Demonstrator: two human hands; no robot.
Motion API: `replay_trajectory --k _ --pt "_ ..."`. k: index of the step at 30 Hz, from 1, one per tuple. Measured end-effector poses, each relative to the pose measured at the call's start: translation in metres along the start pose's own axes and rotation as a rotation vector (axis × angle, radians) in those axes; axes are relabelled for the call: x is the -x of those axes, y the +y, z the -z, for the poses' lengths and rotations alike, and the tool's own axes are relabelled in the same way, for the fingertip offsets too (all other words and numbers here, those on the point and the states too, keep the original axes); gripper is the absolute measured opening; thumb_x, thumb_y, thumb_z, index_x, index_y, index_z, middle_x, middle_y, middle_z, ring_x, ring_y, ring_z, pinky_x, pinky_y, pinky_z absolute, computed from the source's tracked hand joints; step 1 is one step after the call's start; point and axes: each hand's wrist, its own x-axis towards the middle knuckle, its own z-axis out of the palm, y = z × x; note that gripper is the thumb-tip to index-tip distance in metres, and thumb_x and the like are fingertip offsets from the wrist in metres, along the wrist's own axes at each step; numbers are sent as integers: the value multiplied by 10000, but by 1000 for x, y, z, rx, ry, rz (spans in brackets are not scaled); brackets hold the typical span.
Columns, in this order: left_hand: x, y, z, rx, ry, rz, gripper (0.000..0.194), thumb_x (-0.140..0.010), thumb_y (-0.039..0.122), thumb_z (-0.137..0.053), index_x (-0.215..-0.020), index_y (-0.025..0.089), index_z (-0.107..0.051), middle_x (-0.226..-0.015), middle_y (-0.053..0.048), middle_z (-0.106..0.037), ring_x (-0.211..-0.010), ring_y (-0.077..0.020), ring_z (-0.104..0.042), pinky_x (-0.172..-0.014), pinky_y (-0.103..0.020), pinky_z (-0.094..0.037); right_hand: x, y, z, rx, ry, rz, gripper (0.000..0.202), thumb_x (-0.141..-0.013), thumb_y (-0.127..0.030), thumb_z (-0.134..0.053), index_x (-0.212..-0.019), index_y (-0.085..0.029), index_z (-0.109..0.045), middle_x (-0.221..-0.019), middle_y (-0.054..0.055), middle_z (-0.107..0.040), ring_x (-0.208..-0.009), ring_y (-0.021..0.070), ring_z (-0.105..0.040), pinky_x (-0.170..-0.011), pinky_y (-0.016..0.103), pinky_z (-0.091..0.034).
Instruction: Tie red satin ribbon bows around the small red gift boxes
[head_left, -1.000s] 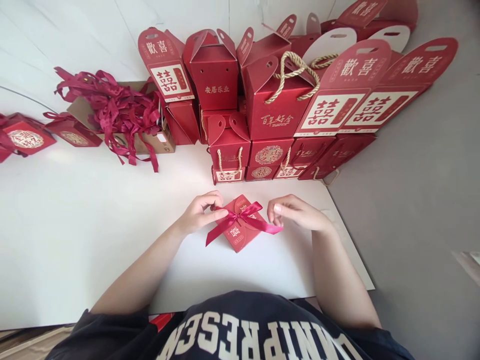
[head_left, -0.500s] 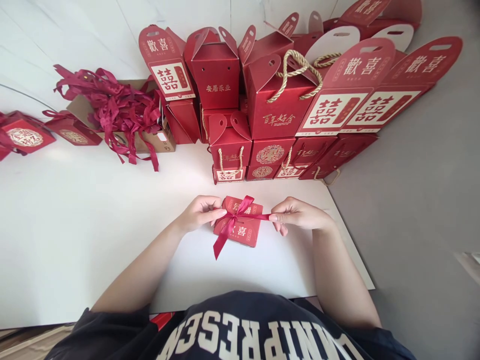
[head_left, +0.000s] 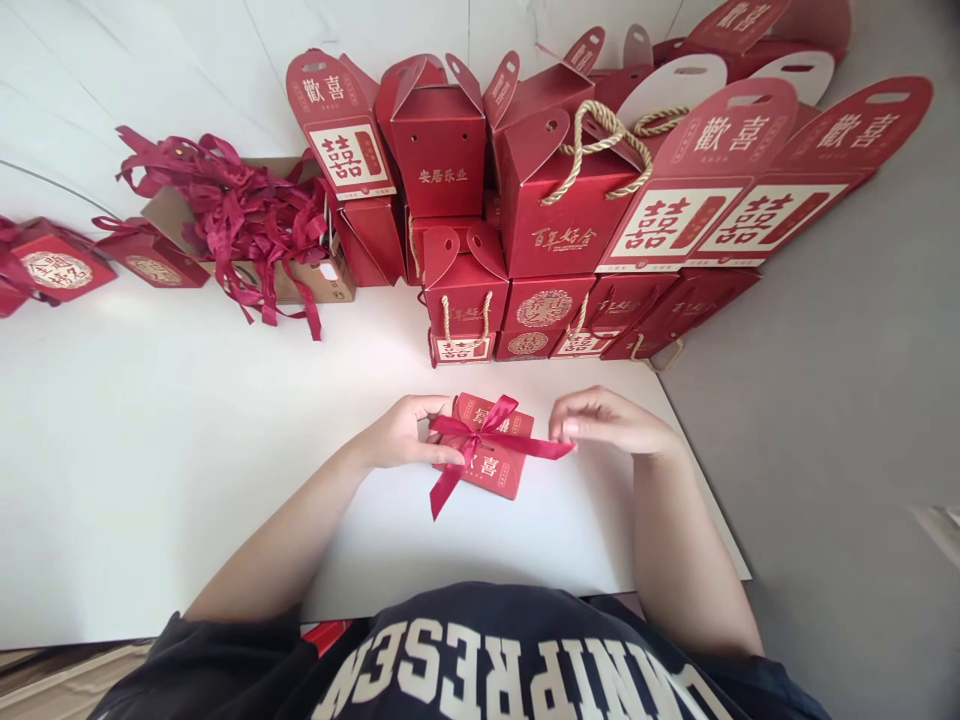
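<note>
A flat red gift box [head_left: 491, 478] with gold lettering lies slightly turned on the white table. Dark pink ribbon [head_left: 480, 438] is tied round it, with a bow on top and its loops and tails spread out. My left hand [head_left: 412, 432] grips the box's left edge, thumb on top and the other fingers partly hidden behind. My right hand [head_left: 600, 422] is just off the box's right side, its fingers loosely bent and apart. One ribbon tail ends close under its fingertips, lying free.
Red gift boxes [head_left: 544, 305], several with rope handles, are stacked along the back right. A cardboard box [head_left: 334, 280] piled with loose ribbons [head_left: 240, 215] stands at the back left, beside more red boxes [head_left: 67, 262]. A grey wall [head_left: 825, 400] bounds the table's right side.
My right hand has let go of the ribbon tail and moved slightly up and right. My left hand has gone from pinching the ribbon to gripping the box's edge.
</note>
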Motion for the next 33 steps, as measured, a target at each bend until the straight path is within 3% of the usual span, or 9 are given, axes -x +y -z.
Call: replay_trajectory --k 2,4,9,17,22,33 --pt "1 4 -3 0 -32 16 433 -692 290 -798 -1082 159 -663 -991 -57 -683 -881 -187 -632 -722 -258 -492 -9 1 -9 -5 271 151 230 -932 -403 -564 -932 -191 -655 -814 23 -637 -756 142 -601 -737 269 -470" --pt "2 6 -6 -1 -63 34 404 -699 301 -793 -1049 147 -666 -939 -46 -673 -804 -163 -615 -678 -245 -480 -19 1 -21 4 393 253 196 -942 -390 -549 -992 -217 -628 -980 40 -630 -929 165 -594 -862 297 -451" --pt "1 6 -10 -50 -108 13 295 -678 323 -800 -788 128 -607 -699 21 -579 -618 -102 -505 -592 -225 -426 -31 -5 -45 -15 215 268 184 -947 -385 -535 -939 -214 -602 -1244 77 -558 -1116 205 -555 -972 362 -428" --pt "-1 8 -11 -29 -82 7 311 -674 312 -800 -694 141 -541 -657 34 -543 -608 -100 -499 -590 -229 -437 -28 -9 -43 6 83 242 339 -927 -374 -574 -655 -173 -550 -1298 90 -556 -1164 235 -557 -1030 425 -398" --pt "-1 6 -11 21 -137 53 273 -698 305 -784 -699 132 -572 -693 21 -576 -667 -119 -550 -657 -250 -469 -28 -8 -39 -5 50 230 326 -930 -346 -577 -658 -167 -584 -1290 88 -560 -1171 225 -557 -1019 403 -403" --pt "-2 -2 -8 75 -166 74 368 -679 293 -791 -606 148 -461 -628 47 -488 -598 -93 -473 -583 -233 -416 -28 -6 -36 -32 15 198 337 -919 -371 -586 -655 -165 -555 -1307 90 -542 -1158 223 -554 -997 400 -416"
